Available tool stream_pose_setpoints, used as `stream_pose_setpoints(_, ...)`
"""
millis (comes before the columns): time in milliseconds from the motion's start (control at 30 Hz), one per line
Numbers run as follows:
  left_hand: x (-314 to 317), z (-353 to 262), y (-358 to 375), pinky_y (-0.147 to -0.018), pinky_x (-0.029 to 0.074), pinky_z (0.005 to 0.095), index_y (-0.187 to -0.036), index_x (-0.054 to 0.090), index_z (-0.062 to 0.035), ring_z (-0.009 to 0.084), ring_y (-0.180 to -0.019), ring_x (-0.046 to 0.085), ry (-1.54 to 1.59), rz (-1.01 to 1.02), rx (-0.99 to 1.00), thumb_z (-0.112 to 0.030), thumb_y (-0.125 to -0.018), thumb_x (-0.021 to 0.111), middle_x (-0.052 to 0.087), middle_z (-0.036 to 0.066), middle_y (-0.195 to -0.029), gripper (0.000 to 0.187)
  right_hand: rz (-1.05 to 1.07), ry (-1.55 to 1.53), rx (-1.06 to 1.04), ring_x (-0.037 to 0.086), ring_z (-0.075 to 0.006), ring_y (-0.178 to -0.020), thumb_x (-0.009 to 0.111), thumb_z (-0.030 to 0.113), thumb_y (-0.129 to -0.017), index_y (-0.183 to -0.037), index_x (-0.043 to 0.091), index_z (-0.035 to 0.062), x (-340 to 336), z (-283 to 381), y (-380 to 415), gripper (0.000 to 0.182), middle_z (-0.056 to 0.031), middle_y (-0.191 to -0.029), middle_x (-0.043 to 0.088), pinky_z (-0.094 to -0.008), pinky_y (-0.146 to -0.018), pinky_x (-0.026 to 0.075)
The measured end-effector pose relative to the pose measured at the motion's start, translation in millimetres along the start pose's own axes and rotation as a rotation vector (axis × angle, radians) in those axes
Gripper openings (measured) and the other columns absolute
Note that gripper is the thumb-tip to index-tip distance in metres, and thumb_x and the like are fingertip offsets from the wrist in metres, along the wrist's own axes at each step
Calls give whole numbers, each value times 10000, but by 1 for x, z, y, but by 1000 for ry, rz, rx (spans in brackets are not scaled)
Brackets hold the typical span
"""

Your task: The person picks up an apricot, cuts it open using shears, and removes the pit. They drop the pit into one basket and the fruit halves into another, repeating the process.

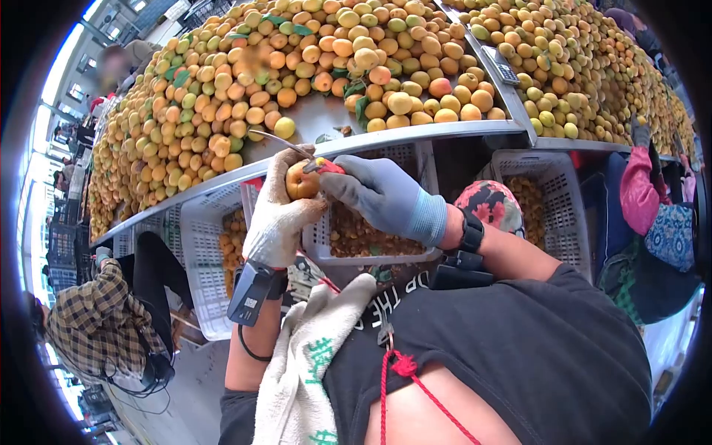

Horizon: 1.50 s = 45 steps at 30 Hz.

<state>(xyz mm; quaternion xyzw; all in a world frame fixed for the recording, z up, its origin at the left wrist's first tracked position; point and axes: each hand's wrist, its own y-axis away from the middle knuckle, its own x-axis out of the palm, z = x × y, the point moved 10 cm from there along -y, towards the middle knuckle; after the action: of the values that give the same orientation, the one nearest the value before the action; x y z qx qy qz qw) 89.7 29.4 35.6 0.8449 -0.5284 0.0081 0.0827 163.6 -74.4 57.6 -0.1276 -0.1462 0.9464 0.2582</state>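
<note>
An orange apricot (302, 182) sits in the fingers of my left hand (279, 226), which wears a white knit glove. My right hand (382, 193), in a blue-grey coated glove, grips a small knife (331, 168) by its red handle. The curved metal blade passes over the top of the apricot and points up and left. Both hands meet just in front of the metal table rim (348, 142), where loose apricots (245, 78) are heaped. Below them stands a white plastic crate (386, 261) holding brownish pieces.
More white crates stand left (211, 293) and right (567, 215), with fruit inside. A calculator (500, 65) lies on the metal divider. A person in a checked shirt (104, 315) sits at left; a pink sleeve (636, 189) shows at right. A loose white glove (315, 360) lies against my chest.
</note>
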Motion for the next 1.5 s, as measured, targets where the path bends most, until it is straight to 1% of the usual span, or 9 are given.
stream_pose_setpoints(167,2,-11,32,-741,504,239,-1164,554,-60,104,-841,589,-1,-67,-2,116,-731,576,609,34,-964,468,175,94,86,649,-361,-794,521,359,-1007,-1074,645,46,22,16,5,343,-203,-898,676,-395,-698,493)
stream_pose_setpoints(233,-21,-27,45,-792,520,289,-1107,575,-70,135,-915,620,-539,-248,53,-5,-760,674,644,74,-929,367,198,54,37,647,-332,-750,517,362,-1010,-1053,635,22,33,30,6,362,-201,-851,661,-387,-675,487)
stream_pose_setpoints(533,-15,-40,57,-754,547,406,-1066,556,-61,356,-869,692,-734,-484,202,-184,-758,770,681,184,-957,394,141,330,129,572,-471,-773,492,359,-1010,-918,561,17,34,28,14,361,-277,-803,598,-462,-605,435)
stream_pose_setpoints(733,-2,-54,57,-785,530,415,-1048,544,-66,382,-891,653,-831,-499,412,-79,-756,720,654,183,-982,341,36,30,124,573,-286,-579,480,409,-1022,-883,570,23,33,10,16,420,-103,-622,554,-420,-546,420)
stream_pose_setpoints(800,-6,-56,55,-750,530,386,-1073,544,-49,323,-868,662,-828,-468,473,-28,-733,700,650,148,-977,375,121,-254,471,486,-134,-544,465,442,-1027,-799,562,49,40,-9,20,465,-2,-600,491,-330,-491,375)
stream_pose_setpoints(900,-4,-15,36,-693,503,290,-1155,556,-48,147,-830,606,125,-58,130,62,-654,657,617,37,-949,523,392,-780,687,429,-74,-531,436,440,-1037,-719,529,100,67,1,33,475,25,-599,479,-251,-468,307)
stream_pose_setpoints(933,-16,-19,36,-712,503,280,-1153,563,-79,147,-837,588,-26,-152,139,51,-689,648,598,38,-958,490,433,-1054,634,423,-63,-530,421,441,-1042,-705,519,116,73,16,37,478,30,-596,472,-244,-462,292)
stream_pose_setpoints(1067,-25,-16,39,-659,535,300,-1341,423,-37,193,-780,607,523,-56,179,117,-751,558,545,95,-997,624,75,-198,107,446,-66,-565,429,382,-1054,-758,576,68,32,1,17,456,8,-627,482,-232,-511,367)
stream_pose_setpoints(1500,-25,-43,55,-885,566,407,-1307,439,61,291,-996,659,324,-166,309,26,-837,568,583,164,-1126,489,207,115,192,488,-121,-669,495,330,-1036,-962,594,-23,41,13,20,374,-60,-707,553,-309,-620,443)
